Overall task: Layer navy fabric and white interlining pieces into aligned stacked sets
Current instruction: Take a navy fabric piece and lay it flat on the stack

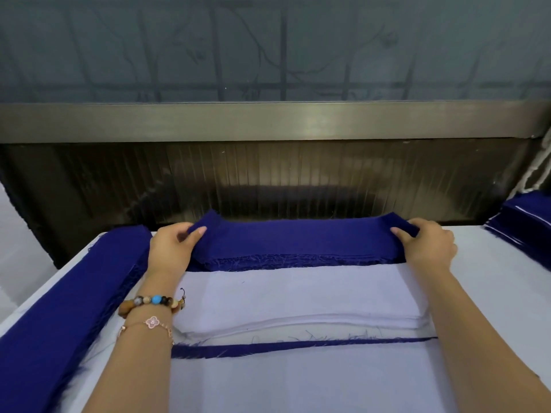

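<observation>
the left hand (172, 246) and the right hand (427, 245) each pinch one end of a navy piece (298, 237), thumb on top and the fingers curled under the edge. the two ends are raised a little, and the middle of the piece lies on a navy pile (298, 259) at the far side of the white table (495, 281). the front edge of this pile is frayed and shows many layers.

just in front of the navy pile lies a white pile (298, 293) of interlining, between the two forearms. its front edge shows several sheets, slightly lifted at the left. under its near edge a thin navy strip (298, 344) sticks out, with loose threads.

along the left edge of the table runs a long navy stack (59, 308), close to the left arm. at the far right stands another navy stack (524, 231), with thin white lines between its layers, well apart from the right hand.

the left wrist wears a bead bracelet (150, 302) and a thin chain bracelet (152, 322). behind the table is a dark ribbed panel (268, 180) with a metal rail (268, 120) above it.
</observation>
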A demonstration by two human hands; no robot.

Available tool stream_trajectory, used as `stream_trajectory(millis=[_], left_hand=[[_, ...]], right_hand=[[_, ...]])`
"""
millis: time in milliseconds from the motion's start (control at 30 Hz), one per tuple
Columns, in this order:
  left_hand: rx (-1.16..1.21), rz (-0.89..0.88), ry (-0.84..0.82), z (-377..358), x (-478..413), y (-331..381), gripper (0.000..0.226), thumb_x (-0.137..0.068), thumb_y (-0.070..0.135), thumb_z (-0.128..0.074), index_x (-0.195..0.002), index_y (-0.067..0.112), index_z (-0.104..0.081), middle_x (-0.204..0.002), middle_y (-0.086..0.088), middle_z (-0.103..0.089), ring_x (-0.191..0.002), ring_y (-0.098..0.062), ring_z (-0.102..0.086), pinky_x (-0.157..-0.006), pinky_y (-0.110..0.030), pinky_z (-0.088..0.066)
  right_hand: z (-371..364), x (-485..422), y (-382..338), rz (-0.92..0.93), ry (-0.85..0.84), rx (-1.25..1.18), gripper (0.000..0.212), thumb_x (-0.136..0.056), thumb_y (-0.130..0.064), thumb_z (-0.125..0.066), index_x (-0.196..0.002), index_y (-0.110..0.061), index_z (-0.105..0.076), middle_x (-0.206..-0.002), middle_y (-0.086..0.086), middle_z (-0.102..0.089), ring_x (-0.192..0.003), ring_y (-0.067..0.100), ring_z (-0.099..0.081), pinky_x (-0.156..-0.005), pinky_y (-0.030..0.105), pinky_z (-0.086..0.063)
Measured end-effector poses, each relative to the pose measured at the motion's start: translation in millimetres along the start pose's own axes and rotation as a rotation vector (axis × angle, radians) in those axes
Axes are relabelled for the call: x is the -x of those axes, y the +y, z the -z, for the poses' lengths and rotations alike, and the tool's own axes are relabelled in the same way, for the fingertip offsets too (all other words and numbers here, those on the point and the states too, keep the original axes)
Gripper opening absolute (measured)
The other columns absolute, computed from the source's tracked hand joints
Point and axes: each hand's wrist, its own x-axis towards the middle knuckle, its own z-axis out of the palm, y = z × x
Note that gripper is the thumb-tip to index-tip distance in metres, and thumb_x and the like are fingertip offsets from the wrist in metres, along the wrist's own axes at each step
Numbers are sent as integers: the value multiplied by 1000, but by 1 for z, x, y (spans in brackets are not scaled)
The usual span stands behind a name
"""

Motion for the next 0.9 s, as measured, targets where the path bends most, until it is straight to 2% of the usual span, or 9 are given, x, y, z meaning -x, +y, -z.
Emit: stream_trajectory(millis=[67,200,300,367,433,600,700,833,900], left_hand=[[-54,7,104,3,1,12,30,-95,31,-58,-75,10,-64,-68,-8,-62,-70,-28,-59,-63,-40,-47],[-128,-78,318,11,5,48,33,-97,25,-54,-67,11,-51,-57,-3,-49,-52,-15,-47,-48,-26,-29],[34,-39,314,16,16,64,12,-96,16,-57,-92,9,-65,-73,-3,-61,-62,-15,-59,-52,-19,-38],[155,61,290,21,28,66,23,-95,13,-58,-116,4,-65,-85,-5,-64,-64,-11,-60,-55,-16,-41],[201,127,254,28,42,66,27,-95,11,-59,-120,2,-64,-88,-8,-65,-64,-9,-60,-57,-16,-44],[272,224,178,44,86,58,18,-93,9,-61,-105,-4,-67,-83,-13,-66,-81,-32,-69,-72,-35,-55],[266,274,135,52,113,54,17,-94,9,-60,-102,-4,-67,-88,-19,-67,-68,-21,-64,-58,-22,-49],[270,252,118,62,149,45,26,-94,9,-60,-69,16,-60,-66,-6,-63,-60,-17,-64,-51,-21,-45],[226,243,94,67,160,39,29,-93,7,-60,-64,8,-58,-60,-8,-61,-54,-15,-60,-43,-15,-43]], right_hand=[[2,3,-1,-6,-2,-162,27,-93,-30,-60,-109,-8,-63,-102,14,-67,-94,34,-58,-79,40,-44],[17,8,-3,73,54,-363,20,-96,-19,-55,-110,-4,-59,-101,12,-64,-84,20,-51,-74,32,-40],[36,13,3,71,34,-424,16,-96,-15,-54,-108,-5,-59,-100,10,-63,-85,18,-51,-74,33,-42],[52,20,9,32,-1,-449,18,-96,-15,-54,-110,-4,-60,-103,13,-65,-87,21,-53,-77,37,-46],[69,29,15,0,-51,-445,20,-96,-16,-54,-111,-3,-60,-105,14,-65,-88,22,-54,-77,35,-45],[99,62,34,-34,-135,-420,22,-96,-15,-55,-115,-5,-60,-108,12,-65,-93,25,-58,-81,36,-47],[116,83,48,-49,-169,-362,20,-96,-15,-54,-113,-5,-61,-106,11,-65,-90,24,-56,-80,35,-44],[131,114,74,-12,-222,-288,15,-96,-15,-55,-106,-5,-61,-100,10,-64,-92,28,-56,-78,32,-40],[133,128,85,19,-233,-288,6,-94,-12,-56,-93,-7,-60,-90,8,-64,-86,30,-56,-72,31,-36]])
